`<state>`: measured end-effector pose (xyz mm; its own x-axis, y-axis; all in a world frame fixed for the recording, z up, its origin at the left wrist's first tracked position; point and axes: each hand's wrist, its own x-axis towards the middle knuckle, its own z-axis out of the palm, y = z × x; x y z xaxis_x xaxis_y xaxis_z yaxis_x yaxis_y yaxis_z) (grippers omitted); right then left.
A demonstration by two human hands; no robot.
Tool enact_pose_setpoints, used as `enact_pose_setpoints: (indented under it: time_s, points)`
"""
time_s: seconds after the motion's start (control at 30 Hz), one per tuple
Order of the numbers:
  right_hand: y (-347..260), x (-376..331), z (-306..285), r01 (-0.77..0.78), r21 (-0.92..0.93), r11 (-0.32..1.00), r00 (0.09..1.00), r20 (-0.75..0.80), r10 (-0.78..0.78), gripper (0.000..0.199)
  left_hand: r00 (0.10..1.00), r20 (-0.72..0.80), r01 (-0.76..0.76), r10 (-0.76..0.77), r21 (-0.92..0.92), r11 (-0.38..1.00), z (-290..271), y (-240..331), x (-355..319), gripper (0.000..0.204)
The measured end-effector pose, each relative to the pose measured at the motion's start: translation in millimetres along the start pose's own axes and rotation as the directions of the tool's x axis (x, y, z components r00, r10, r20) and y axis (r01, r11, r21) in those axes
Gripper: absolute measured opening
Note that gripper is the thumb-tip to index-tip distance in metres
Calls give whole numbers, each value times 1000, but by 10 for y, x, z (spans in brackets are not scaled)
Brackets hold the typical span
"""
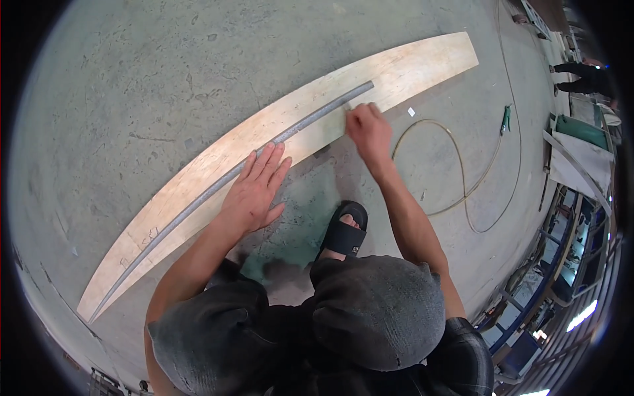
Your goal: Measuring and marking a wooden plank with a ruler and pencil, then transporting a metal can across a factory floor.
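A long pale wooden board (422, 63), curved along its far edge, lies on the floor in front of me. Along it runs a slim grey bar (323, 111), gently bent. My left hand (254, 195) lies flat with its fingers stretched out, the fingertips touching the bar near its middle. Close to the bar's right end, my right hand (370, 135) is closed over the board's near edge. Whatever its curled fingers hold, if anything, is hidden from view. Small drawn marks (150, 235) show on the board's left part.
My sandalled foot (345, 231) stands between the board and my knees. A thin hose (462, 171) loops over the concrete floor at right, with a green-handled tool (506, 120) beside it. Metal racks (561, 244) line the right side; another person (584, 78) stands far right.
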<state>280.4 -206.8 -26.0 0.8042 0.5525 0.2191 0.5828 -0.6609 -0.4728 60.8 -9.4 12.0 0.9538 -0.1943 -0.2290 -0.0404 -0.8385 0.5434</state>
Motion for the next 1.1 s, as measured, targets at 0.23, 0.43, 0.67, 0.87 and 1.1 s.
enact_pose_setpoints:
  time_s: [0.23,0.43,0.67,0.87,1.1]
  points:
    - [-399,-248,-56,322,245,915,906,201,-372,14,941,-336,-67,50,-38,997,38,-163,-40,75]
    - [-56,-759,-396,-47,276,960,919,390,-67,3,803,-529,442,-273,222,869,539,-416,-654,35]
    - [195,-1382,-1124,29,170,985,899,426,-100,14,895,-86,428,-438,-114,897,-55,-421,-586,26]
    - [-477,-980,-2749,-186,1,983,832,532,157,46,535,-426,640,-730,-360,679,-2534,67,-1726,42]
    - [-1084,-357,-3821,-178,-128,976,734,643,218,22,29,-709,953,-705,-193,233,-5003,372,-4950,22]
